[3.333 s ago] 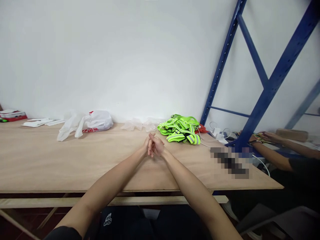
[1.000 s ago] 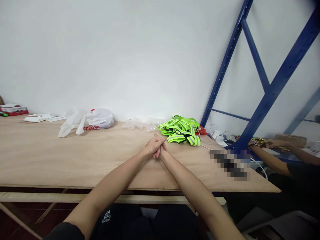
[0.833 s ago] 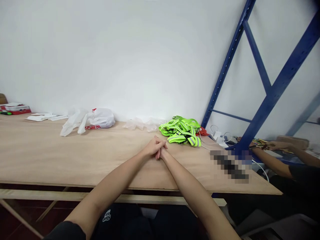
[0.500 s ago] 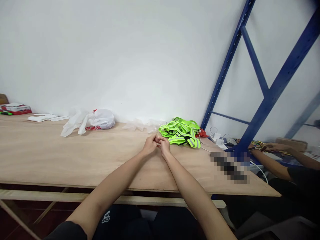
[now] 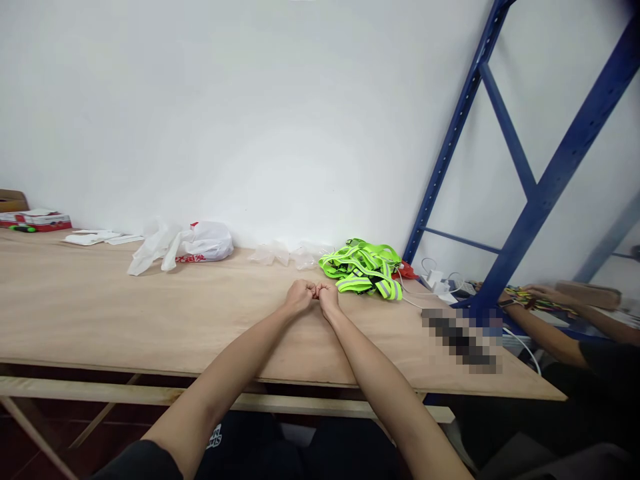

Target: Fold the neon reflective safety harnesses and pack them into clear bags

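Note:
Over the wooden table [image 5: 210, 313], my left hand [image 5: 300, 295] and my right hand [image 5: 328, 299] meet with their knuckles touching or nearly so. Both are closed, fingers curled in. Anything they might hold is hidden inside the fingers. Just behind and to the right of my right hand lies a tangled heap of neon yellow-green straps [image 5: 365, 260] with grey reflective stripes and dark buckles. Crumpled clear plastic bags [image 5: 287, 255] lie beyond my hands, near the wall.
A white plastic bag [image 5: 210, 241] with red print sits left of centre, near white sheets [image 5: 100, 237] and a red-and-white box [image 5: 37, 220]. A blue metal frame [image 5: 520, 227] rises at the right. Behind it, another person's forearm [image 5: 545, 333] reaches toward colourful items. A pixelated dark object lies near the table's right end.
My fingers have curled in further, from a pinch with fingertips together to two closed fists side by side. The whole view has shifted slightly. The straps lie as before.

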Available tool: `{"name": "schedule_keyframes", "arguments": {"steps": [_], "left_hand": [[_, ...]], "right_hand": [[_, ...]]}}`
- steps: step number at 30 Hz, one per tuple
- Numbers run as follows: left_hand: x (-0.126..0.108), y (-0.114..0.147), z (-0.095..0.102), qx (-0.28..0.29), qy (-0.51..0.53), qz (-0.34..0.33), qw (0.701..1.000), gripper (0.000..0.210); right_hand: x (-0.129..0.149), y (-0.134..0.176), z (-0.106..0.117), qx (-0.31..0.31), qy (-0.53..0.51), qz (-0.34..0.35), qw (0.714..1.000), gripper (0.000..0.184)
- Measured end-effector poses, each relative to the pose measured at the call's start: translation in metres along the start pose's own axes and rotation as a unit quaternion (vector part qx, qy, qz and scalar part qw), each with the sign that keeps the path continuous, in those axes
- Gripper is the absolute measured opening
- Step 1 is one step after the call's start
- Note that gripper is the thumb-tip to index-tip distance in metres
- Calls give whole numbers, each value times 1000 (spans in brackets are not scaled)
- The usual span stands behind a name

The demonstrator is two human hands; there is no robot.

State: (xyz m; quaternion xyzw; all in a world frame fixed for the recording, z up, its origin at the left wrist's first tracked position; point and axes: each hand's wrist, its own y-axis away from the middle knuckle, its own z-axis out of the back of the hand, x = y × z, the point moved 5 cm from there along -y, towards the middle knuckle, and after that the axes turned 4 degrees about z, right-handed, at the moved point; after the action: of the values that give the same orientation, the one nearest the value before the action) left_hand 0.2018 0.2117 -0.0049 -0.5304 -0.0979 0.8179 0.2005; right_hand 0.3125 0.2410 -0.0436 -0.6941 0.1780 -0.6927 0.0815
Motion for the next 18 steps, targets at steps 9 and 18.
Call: {"name": "schedule_keyframes", "arguments": {"steps": [9, 18], "left_hand": [[8, 0, 6, 3, -32, -8, 999, 13], [17, -5, 13, -44, 28, 22, 998, 19]], "right_hand": [[3, -2, -7, -27, 59, 10, 998, 34], [15, 5, -9, -14, 150, 82, 985, 22]]}}
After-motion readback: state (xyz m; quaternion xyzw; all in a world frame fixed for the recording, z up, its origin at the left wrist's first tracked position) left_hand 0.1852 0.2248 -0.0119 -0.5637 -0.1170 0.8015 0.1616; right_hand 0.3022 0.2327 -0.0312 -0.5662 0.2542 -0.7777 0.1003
